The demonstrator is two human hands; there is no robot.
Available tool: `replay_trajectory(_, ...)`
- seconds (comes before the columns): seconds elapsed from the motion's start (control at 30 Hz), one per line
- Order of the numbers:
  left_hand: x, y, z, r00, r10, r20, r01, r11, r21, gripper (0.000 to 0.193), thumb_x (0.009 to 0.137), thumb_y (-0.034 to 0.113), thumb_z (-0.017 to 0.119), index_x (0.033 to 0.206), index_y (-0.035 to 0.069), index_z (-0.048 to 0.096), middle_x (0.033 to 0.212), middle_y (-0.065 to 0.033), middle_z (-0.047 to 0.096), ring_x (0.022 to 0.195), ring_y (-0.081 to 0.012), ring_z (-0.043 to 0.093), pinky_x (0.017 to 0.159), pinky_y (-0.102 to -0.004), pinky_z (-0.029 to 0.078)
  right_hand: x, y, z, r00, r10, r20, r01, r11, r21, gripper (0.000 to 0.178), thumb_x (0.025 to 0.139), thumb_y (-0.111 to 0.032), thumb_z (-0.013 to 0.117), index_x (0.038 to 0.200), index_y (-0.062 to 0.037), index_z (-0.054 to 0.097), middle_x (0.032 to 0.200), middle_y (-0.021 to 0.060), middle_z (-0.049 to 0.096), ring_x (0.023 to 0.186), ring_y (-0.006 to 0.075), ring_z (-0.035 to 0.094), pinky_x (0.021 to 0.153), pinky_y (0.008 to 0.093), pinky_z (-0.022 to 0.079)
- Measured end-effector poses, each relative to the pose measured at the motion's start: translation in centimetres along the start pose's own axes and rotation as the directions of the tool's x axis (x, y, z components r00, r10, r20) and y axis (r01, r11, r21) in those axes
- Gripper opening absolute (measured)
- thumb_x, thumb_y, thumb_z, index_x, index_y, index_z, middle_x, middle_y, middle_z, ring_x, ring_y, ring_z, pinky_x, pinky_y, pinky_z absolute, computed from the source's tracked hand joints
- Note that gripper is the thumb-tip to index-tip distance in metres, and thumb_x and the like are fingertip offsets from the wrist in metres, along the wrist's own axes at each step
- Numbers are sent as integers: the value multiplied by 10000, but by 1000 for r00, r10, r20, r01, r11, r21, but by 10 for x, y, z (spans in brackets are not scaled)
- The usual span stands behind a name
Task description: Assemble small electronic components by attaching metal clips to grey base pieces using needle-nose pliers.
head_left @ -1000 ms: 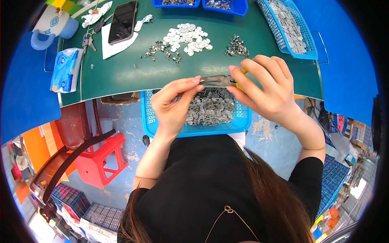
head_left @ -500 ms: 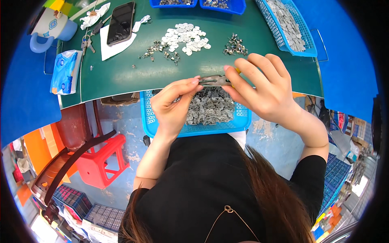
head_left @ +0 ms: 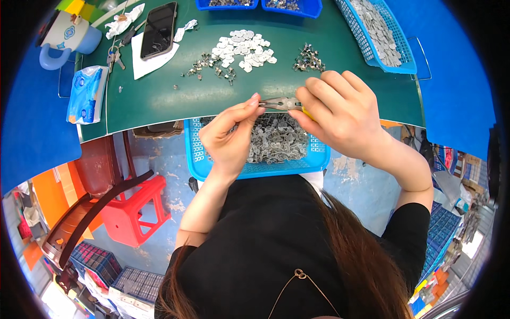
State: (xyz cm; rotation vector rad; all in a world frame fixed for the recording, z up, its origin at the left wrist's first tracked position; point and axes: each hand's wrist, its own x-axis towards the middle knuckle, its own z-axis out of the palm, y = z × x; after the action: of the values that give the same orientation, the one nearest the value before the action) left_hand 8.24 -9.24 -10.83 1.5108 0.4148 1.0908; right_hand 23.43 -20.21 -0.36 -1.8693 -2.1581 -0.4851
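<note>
My right hand (head_left: pixel 340 111) is closed around the yellow handles of a pair of pliers (head_left: pixel 281 104), whose metal jaws point left. Thumb and fingers of my left hand (head_left: pixel 231 133) pinch together at the tip of the jaws; whatever they hold there is too small and covered to make out. Both hands are above the table's near edge. Under them, a light blue basket (head_left: pixel 244 173) holds many small clear and metal pieces (head_left: pixel 279 141). Farther back on the green table (head_left: pixel 154 106) lie a pile of white flat pieces (head_left: pixel 244 49) and small metal clips (head_left: pixel 309 58).
Two blue bins (head_left: pixel 292 7) of small parts stand at the back. A blue basket (head_left: pixel 401 61) of flat pieces is at the back right. To the left are a phone (head_left: pixel 159 30), keys (head_left: pixel 115 57), a tissue pack (head_left: pixel 86 95) and a mug (head_left: pixel 71 34). A red stool (head_left: pixel 133 212) stands lower left.
The pliers' jaws have turned slightly and my right hand has shifted a little to the left. My left hand stays at the jaw tips.
</note>
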Motion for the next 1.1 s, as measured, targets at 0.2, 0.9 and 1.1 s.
replay_trajectory(0.2,-2,-2,-14,995,-23,100,16,997,69,176,748,-86,698,912,-24,691,905,-138,699,816,-162,679,728,-259,548,-8,13,6,986,145,77,-160,952,259,281,691,-158,743,905,-39,606,902,86,563,816,262,550,685,348,452)
replay_trajectory(0.9,83,-34,-19,959,-24,282,-183,707,684,153,664,163,768,732,91,652,843,-35,635,847,-230,574,765,-369,416,-13,-7,110,938,325,-117,-262,889,375,224,775,-133,691,985,-70,647,973,74,601,961,253,564,868,398,416)
replay_trajectory(1.1,69,-17,-52,968,-252,11,233,906,352,116,771,69,741,814,11,651,728,1,632,647,-31,528,592,-179,418,28,-18,143,871,471,-139,-325,765,556,193,773,-101,690,947,-24,655,928,95,602,881,268,573,754,346,464)
